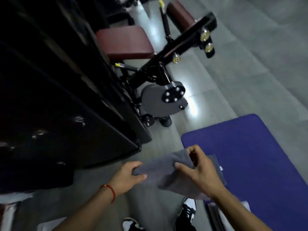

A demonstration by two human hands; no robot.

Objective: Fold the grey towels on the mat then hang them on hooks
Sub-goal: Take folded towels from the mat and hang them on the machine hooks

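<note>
Grey towel [168, 170] folded, held up over the floor beside the blue mat [260, 157]. Gripped at its left end by the left hand [128, 176], pinched at the top edge by the right hand [198, 169].

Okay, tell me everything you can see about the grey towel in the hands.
The grey towel looks like soft, plain cloth, folded into a thick band of several layers. It is held up in the air, above the floor and the near edge of the blue mat, not lying flat. The left hand grips its left end, and the right hand pinches its upper edge. A lower layer juts out to the right, with a small pale tag at its edge.
</note>
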